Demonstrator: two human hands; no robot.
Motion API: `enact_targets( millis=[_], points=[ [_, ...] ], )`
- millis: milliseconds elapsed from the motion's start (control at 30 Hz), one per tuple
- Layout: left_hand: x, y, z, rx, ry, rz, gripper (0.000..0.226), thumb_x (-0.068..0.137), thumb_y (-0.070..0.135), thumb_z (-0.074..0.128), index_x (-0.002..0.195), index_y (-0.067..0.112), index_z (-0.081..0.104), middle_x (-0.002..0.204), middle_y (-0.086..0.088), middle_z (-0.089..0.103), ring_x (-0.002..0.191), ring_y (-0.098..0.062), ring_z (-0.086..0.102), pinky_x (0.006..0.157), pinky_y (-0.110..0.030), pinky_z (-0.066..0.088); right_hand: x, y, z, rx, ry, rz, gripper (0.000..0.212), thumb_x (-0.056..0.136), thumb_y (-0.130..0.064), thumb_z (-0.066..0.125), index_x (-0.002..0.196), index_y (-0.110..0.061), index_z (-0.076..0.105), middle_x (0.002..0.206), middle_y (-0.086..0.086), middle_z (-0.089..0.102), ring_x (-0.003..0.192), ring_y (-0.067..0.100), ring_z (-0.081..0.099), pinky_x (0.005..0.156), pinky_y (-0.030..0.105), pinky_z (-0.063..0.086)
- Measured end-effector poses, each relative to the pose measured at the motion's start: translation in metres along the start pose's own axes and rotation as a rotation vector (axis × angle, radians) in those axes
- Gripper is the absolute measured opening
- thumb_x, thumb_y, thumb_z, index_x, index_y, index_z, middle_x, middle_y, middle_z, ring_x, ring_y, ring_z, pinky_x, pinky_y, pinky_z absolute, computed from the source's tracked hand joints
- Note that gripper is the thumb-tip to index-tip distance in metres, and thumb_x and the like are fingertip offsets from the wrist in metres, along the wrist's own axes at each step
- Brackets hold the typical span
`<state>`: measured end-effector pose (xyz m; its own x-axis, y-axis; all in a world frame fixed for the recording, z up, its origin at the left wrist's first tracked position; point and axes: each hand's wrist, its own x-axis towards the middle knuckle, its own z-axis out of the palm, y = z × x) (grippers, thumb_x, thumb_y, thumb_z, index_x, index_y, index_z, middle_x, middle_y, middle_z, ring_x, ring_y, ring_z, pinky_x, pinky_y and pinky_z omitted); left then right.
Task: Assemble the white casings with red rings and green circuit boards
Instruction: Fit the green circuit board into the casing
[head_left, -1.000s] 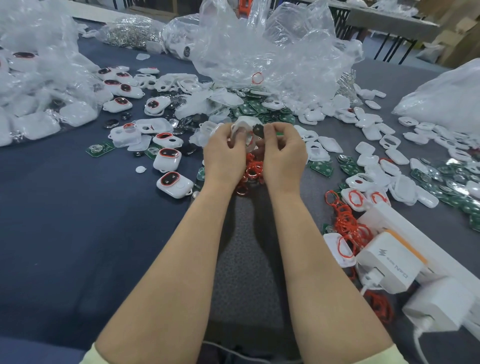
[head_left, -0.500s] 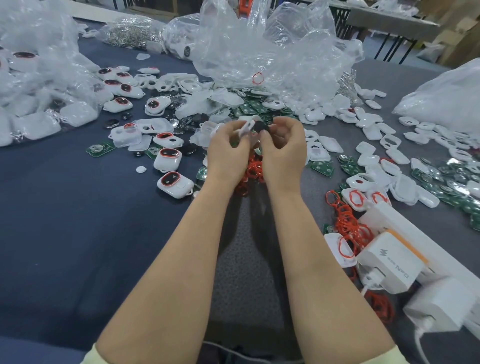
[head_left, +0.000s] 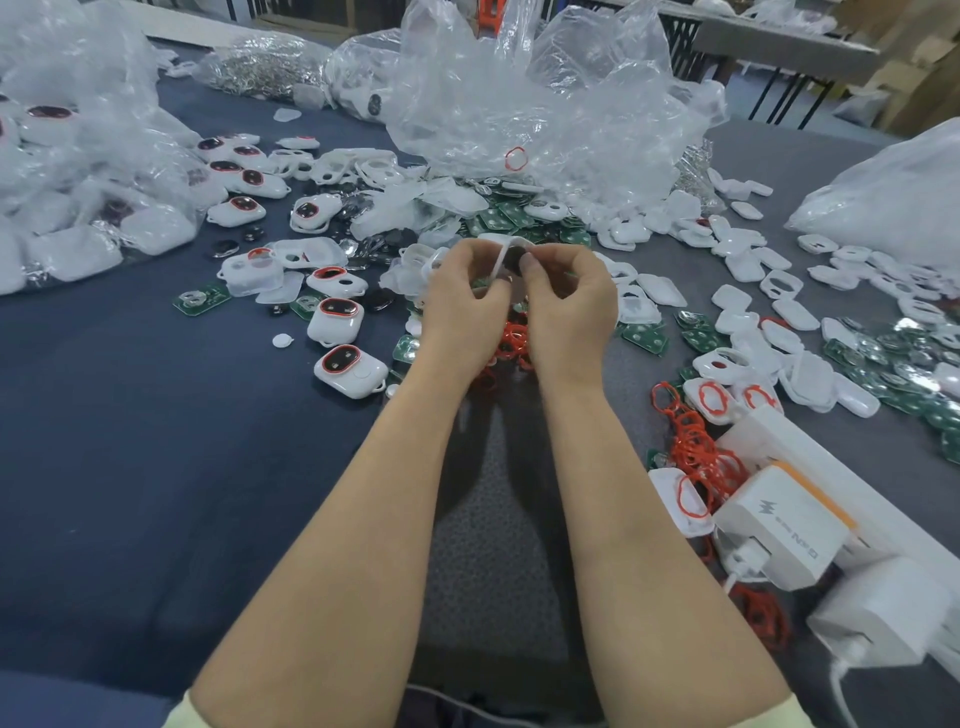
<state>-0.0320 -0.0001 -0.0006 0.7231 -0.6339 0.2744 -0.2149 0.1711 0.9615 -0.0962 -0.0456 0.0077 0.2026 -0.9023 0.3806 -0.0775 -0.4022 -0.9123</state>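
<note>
Nearest, two bare forearms reach away from the camera over a grey mat (head_left: 483, 545) that lies on the blue-covered table (head_left: 130, 467). At the near right a white charger (head_left: 779, 525) is plugged into a white power strip (head_left: 815, 457). Just left of it lies a casing half (head_left: 670, 486) with a red ring seated in it, and a tangle of loose red rings (head_left: 696, 447) is beside it.

Further out, in the middle of the table, the left hand (head_left: 462, 306) and the right hand (head_left: 569, 306) meet, both raised a little above the surface. Each has its fingers curled and its thumb tip pressed in, and together they pinch one white casing (head_left: 500, 255) between them. A small dark round part shows at the casing, by the right thumb; what it is cannot be told. Under the hands sits another heap of red rings (head_left: 511, 338).

To the left of the hands lie finished casings (head_left: 350, 370) with dark, red-rimmed windows. Green circuit boards (head_left: 645, 339) lie to the right, among many loose white shells (head_left: 743, 265) that spread toward the right edge.

At the far side a big crumpled clear bag (head_left: 530, 104) stands behind the hands. A second bag (head_left: 67, 171) of white parts is at the far left, and a third bag (head_left: 893, 197) is at the far right.
</note>
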Motion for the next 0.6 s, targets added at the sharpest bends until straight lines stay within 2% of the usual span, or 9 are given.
enact_targets(
  millis=[100,200,233,300,367,433,500,533,600],
  points=[
    [-0.0016,0.0008,0.0007,-0.015,-0.012,0.015,0.022,0.092,0.011,0.059,0.083,0.03,0.052,0.084,0.011,0.061,0.079,-0.001,0.059,0.074,-0.016,0.048,0.0022,0.0015,-0.0018,0.021,-0.025,0.034,0.005,0.087,-0.013,0.066,0.092,-0.014,0.066,0.097,0.012,0.065,0.082,0.021,0.062,0.082,0.034,0.052],
    [-0.0004,-0.0005,-0.0011,0.029,0.031,0.016,0.019,0.094,0.014,0.058,0.082,0.026,0.051,0.083,0.007,0.06,0.08,-0.008,0.058,0.078,-0.023,0.049,0.0039,0.0019,-0.004,0.118,-0.095,0.091,0.018,0.087,-0.012,0.067,0.099,-0.018,0.056,0.089,0.005,0.062,0.072,0.013,0.058,0.069,0.02,0.05],
    [0.0002,-0.0005,-0.0017,0.051,0.037,0.009,0.016,0.095,0.013,0.057,0.084,0.023,0.051,0.085,0.002,0.062,0.082,-0.012,0.059,0.079,-0.027,0.05,0.0047,0.0024,-0.0046,0.147,-0.126,0.12,0.02,0.087,-0.011,0.067,0.101,-0.018,0.056,0.09,0.006,0.063,0.075,0.014,0.06,0.07,0.021,0.051],
    [0.0,0.0002,-0.0023,0.103,0.028,-0.001,0.008,0.095,0.012,0.056,0.09,0.016,0.052,0.09,-0.005,0.064,0.084,-0.017,0.06,0.079,-0.028,0.049,0.0061,0.0027,-0.0058,0.121,-0.187,0.133,0.012,0.088,-0.01,0.065,0.096,-0.017,0.061,0.092,0.008,0.067,0.084,0.018,0.063,0.081,0.032,0.054],
    [-0.0011,0.0002,-0.0024,0.171,0.03,0.02,0.005,0.094,0.011,0.056,0.092,0.014,0.053,0.088,-0.004,0.064,0.078,-0.014,0.06,0.073,-0.019,0.046,0.006,0.0033,-0.0061,0.04,-0.198,0.095,0.01,0.088,-0.01,0.064,0.085,-0.019,0.063,0.086,0.004,0.067,0.084,0.017,0.062,0.085,0.04,0.053],
    [-0.0023,0.0008,-0.0026,0.227,0.05,0.044,0.007,0.094,0.011,0.056,0.092,0.016,0.053,0.081,0.003,0.061,0.069,-0.005,0.057,0.064,-0.006,0.04,0.0057,0.0047,-0.0051,-0.027,-0.167,0.07,0.009,0.087,-0.012,0.065,0.081,-0.018,0.063,0.081,0.002,0.066,0.081,0.019,0.062,0.083,0.041,0.052],
    [-0.0037,0.0014,-0.0033,0.274,0.072,0.053,0.007,0.094,0.012,0.056,0.091,0.018,0.054,0.075,0.008,0.058,0.065,0.003,0.053,0.059,-0.004,0.036,0.0045,0.0057,-0.0033,-0.05,-0.147,0.067,0.004,0.087,-0.013,0.066,0.083,-0.013,0.066,0.081,0.004,0.067,0.081,0.022,0.063,0.082,0.041,0.052],
    [-0.0043,0.0016,-0.0033,0.292,0.081,0.053,0.005,0.094,0.012,0.056,0.092,0.017,0.056,0.074,0.007,0.058,0.063,0.002,0.053,0.059,-0.005,0.036,0.0044,0.0063,-0.002,-0.056,-0.146,0.076,0.004,0.087,-0.014,0.066,0.084,-0.011,0.067,0.082,0.005,0.068,0.083,0.022,0.064,0.083,0.041,0.051],
    [-0.0054,0.0021,-0.0019,0.321,0.11,0.056,0.005,0.094,0.013,0.055,0.096,0.012,0.06,0.077,0.002,0.061,0.066,-0.009,0.056,0.062,-0.013,0.037,0.0036,0.0077,0.0005,-0.096,-0.126,0.079,0.009,0.087,-0.017,0.066,0.091,-0.009,0.07,0.089,0.008,0.07,0.086,0.022,0.064,0.086,0.039,0.05]
  ],
)
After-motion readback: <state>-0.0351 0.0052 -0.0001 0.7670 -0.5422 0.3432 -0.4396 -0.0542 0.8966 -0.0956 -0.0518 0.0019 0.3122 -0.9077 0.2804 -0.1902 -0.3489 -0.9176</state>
